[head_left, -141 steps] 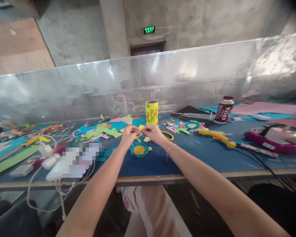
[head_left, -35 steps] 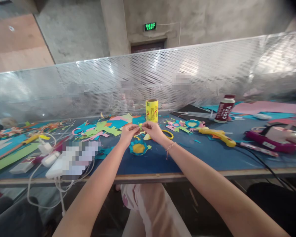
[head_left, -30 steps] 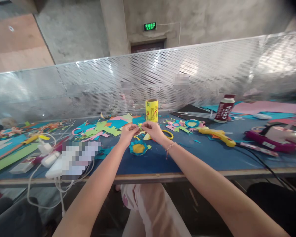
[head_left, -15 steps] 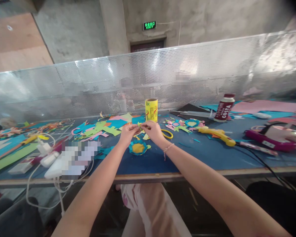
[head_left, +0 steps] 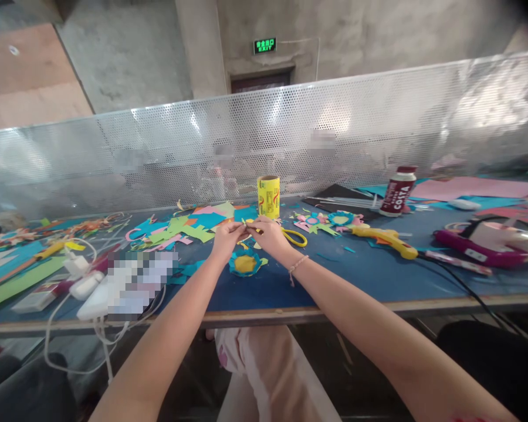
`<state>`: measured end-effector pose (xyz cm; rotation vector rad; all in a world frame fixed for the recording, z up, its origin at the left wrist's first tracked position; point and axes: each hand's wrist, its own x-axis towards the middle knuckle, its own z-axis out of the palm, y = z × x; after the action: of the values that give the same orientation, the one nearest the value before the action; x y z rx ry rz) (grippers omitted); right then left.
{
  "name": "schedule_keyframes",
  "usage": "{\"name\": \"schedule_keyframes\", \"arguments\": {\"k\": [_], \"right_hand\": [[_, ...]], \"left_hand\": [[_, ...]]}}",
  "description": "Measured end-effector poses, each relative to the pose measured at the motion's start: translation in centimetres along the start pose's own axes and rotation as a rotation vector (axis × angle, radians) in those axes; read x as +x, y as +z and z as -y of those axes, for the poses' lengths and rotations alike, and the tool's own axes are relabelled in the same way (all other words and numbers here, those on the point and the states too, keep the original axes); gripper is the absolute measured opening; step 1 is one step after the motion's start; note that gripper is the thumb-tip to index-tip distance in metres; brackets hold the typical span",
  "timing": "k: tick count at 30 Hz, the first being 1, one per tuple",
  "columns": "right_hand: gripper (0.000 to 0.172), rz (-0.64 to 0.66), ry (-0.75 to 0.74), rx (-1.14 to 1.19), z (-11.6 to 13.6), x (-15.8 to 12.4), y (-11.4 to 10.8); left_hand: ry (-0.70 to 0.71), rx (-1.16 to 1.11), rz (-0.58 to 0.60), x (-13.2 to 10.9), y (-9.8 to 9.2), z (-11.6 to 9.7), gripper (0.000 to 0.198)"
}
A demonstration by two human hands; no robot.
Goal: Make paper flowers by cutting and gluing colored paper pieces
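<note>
Clock positions are taken from the joined fingertips, with 12 o'clock pointing away from the person. The left hand (head_left: 227, 241) is nearly closed, thumb and forefinger brought together in a pinch. The right hand (head_left: 267, 235), approaching from the other side, is likewise nearly closed, its fingertips meeting those of the left. Between them the two hands grip a small light-green piece (head_left: 244, 223), mostly covered by the fingers; its full shape cannot be determined. It is held above the blue table (head_left: 264, 298), in front of the person. A bracelet (head_left: 298, 268) sits on the right wrist.

At 6 o'clock, just beside the hands, a blue paper flower (head_left: 245, 265) with a yellow centre lies face up. At 1 o'clock a yellow roll (head_left: 268, 196) stands upright, its lower edge partly hidden by the right hand. At 3 o'clock, near the right hand, lies a yellow scissor handle (head_left: 296, 237); the blades are hidden. Farther out at 3 o'clock are a blue-rimmed flower (head_left: 341, 219) and a yellow glue gun (head_left: 389, 241). A bottle (head_left: 396, 193) stands between 2 and 3 o'clock. Coloured paper scraps (head_left: 181, 227) overlap at 9 o'clock.
</note>
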<state>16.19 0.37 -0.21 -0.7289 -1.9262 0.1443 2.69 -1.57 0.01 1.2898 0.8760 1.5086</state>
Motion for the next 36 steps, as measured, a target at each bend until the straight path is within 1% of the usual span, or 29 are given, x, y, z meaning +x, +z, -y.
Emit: {"name": "schedule_keyframes", "arguments": {"k": [5, 8, 11, 15, 18, 21, 24, 28, 31, 36], "right_hand": [[0.013, -0.005, 0.177, 0.14, -0.5, 0.3, 0.0], [0.013, 0.021, 0.249, 0.26, -0.7, 0.5, -0.1], [0.015, 0.04, 0.277, 0.34, -0.9, 0.5, -0.2], [0.016, 0.051, 0.298, 0.344, -1.2, 0.5, -0.1], [0.018, 0.062, 0.316, 0.366, -1.5, 0.4, 0.1], [0.02, 0.066, 0.361, 0.441, -1.7, 0.3, 0.2], [0.02, 0.063, 0.407, 0.523, -1.6, 0.3, 0.2], [0.02, 0.06, 0.465, 0.555, -1.2, 0.4, 0.1], [0.02, 0.065, 0.465, 0.541, -1.1, 0.5, 0.1], [0.017, 0.043, 0.345, 0.364, -1.4, 0.4, 0.4]], "left_hand": [[-0.01, -0.011, -0.025, 0.1, -0.1, -0.1, 0.028], [-0.013, -0.021, -0.021, 0.1, -0.2, -0.1, 0.027], [-0.012, -0.027, -0.011, 0.1, -0.3, -0.1, 0.027], [-0.023, -0.021, 0.012, 0.1, -0.3, -0.1, 0.028], [-0.028, -0.017, 0.009, 0.1, -0.3, -0.1, 0.028], [-0.016, -0.023, 0.002, 0.1, -0.3, 0.0, 0.027], [-0.006, -0.011, 0.006, 0.2, -0.3, 0.1, 0.027], [-0.005, 0.004, 0.016, 0.2, -0.4, 0.1, 0.026], [-0.005, 0.006, 0.022, 0.2, -0.3, 0.1, 0.024], [-0.022, 0.029, 0.005, 0.1, -0.3, 0.0, 0.022]]}}
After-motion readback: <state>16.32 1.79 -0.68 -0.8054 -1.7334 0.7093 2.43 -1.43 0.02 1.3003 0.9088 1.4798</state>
